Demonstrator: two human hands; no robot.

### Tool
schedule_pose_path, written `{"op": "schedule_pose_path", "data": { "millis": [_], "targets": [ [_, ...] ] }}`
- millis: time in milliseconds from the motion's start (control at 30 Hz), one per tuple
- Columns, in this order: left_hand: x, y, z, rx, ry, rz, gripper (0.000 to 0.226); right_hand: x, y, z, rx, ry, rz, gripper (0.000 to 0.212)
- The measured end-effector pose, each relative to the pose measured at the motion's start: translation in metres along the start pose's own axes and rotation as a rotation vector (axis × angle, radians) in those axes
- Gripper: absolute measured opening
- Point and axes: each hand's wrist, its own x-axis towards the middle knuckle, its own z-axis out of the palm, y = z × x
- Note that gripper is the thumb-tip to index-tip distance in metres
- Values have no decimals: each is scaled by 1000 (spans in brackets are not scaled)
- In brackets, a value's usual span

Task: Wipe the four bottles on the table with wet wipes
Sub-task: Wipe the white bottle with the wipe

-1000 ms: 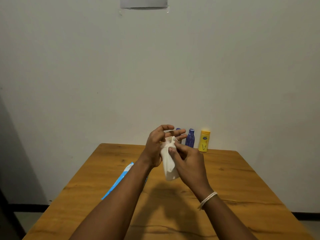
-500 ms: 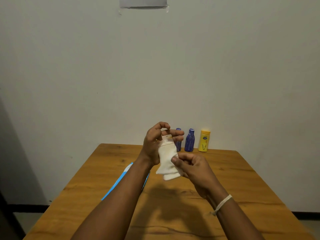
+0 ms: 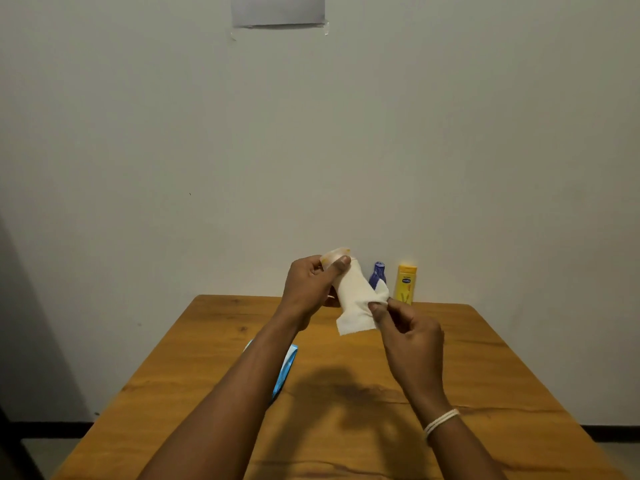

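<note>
- Left hand [image 3: 306,289] grips a pale bottle [image 3: 335,255] held above the table [image 3: 485,358], thumb across its upper part.
- White wet wipe [image 3: 356,304] wraps the bottle body.
- Right hand [image 3: 410,329] pinches the wipe's right edge.
- Blue bottle [image 3: 378,273] and yellow bottle [image 3: 406,284] stand upright at the table's far edge by the wall.
- Blue wipes pack [image 3: 285,370] lies on the table, partly under the left forearm.

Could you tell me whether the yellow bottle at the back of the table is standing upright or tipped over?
Upright. The yellow bottle stands on its base at the table's far edge, cap on top, beside the blue bottle.
</note>
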Motion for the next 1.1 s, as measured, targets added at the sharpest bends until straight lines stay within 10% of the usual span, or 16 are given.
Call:
{"op": "schedule_pose_path", "data": {
  "millis": [567, 767, 1100],
  "targets": [
    [-18, -6, 28, 0, 36, 76, 29, -10, 9, 17, 413, 309, 374, 25],
    [-16, 0, 1, 262, -442, 33, 38, 26, -3, -14, 366, -67, 437, 9],
    [-19, -20, -5, 129, -358, -27, 38, 19, -9, -24, -169, -418, 181, 14]
  ]
}}
